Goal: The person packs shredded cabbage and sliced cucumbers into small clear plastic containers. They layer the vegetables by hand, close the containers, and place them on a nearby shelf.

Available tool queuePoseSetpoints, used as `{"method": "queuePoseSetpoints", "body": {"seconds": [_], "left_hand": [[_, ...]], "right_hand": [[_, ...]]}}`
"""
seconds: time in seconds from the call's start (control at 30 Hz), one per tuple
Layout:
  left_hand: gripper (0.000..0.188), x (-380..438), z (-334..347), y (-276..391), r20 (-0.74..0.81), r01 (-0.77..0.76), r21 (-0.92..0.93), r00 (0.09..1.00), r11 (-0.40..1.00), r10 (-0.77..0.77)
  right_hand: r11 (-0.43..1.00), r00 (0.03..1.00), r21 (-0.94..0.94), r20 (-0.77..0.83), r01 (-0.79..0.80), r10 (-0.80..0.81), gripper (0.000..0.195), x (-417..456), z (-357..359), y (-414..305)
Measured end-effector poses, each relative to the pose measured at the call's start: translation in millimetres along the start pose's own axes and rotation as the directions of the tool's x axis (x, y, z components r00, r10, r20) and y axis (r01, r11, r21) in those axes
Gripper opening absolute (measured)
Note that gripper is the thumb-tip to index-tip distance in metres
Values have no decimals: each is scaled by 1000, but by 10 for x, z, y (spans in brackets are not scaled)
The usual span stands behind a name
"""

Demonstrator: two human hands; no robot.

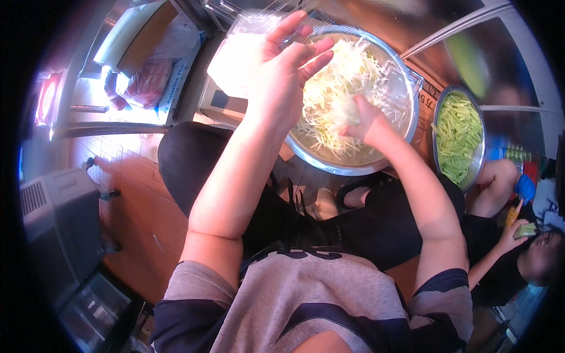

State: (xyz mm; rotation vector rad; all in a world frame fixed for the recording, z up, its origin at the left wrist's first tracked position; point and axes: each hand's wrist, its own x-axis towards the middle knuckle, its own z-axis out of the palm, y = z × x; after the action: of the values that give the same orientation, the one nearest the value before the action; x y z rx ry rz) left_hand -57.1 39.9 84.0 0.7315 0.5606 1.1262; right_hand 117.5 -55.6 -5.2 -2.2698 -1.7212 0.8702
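Note:
A wide steel basin (pixel 353 170) in front of me holds a heap of pale, finely shredded vegetable (pixel 324 108). Low over this heap, my right hand (pixel 371 121) grips a blurred bunch of shreds (pixel 346 110). My left hand (pixel 289 57) is raised at the basin's left side, its fingers spread and slightly curled. Around those fingers is clear plastic (pixel 326 15), apparently a container; whether they hold it is unclear. An overexposed white object (pixel 234 64) stands beside the left wrist. More transparent plastic (pixel 393 84) shows at the basin's right inner side.
A smaller metal bowl (pixel 482 148) of cut green vegetable pieces (pixel 457 137) stands to the right on cardboard (pixel 426 106). Beyond it, a person (pixel 494 260) holds a green piece and an orange-handled tool (pixel 512 216). A grey wheeled appliance (pixel 66 220) stands at left.

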Motion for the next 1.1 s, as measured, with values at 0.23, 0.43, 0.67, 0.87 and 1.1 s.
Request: {"method": "queuePoseSetpoints", "body": {"seconds": [0.23,0.43,0.67,0.87,1.1], "left_hand": [[55,15,2,-216,57,92,30,994,995,-93],[52,-23,-23,-242,9,-24,108,1000,994,23],[54,51,-189,-432,-45,-75,262,995,962,90],[53,-156,-70,-730,-44,275,305,960,912,-275],[53,-276,58,-915,-48,405,-253,902,879,-430]], "right_hand": [[904,968,-373,-50,210,-246,61,-59,377,113],[944,967,-285,-137,167,-213,47,-184,8,14],[991,968,70,-232,114,-95,67,-193,-247,191],[869,979,480,-202,115,-18,75,-221,-560,91],[990,940,35,-320,140,-122,70,-225,-701,-353]]}}
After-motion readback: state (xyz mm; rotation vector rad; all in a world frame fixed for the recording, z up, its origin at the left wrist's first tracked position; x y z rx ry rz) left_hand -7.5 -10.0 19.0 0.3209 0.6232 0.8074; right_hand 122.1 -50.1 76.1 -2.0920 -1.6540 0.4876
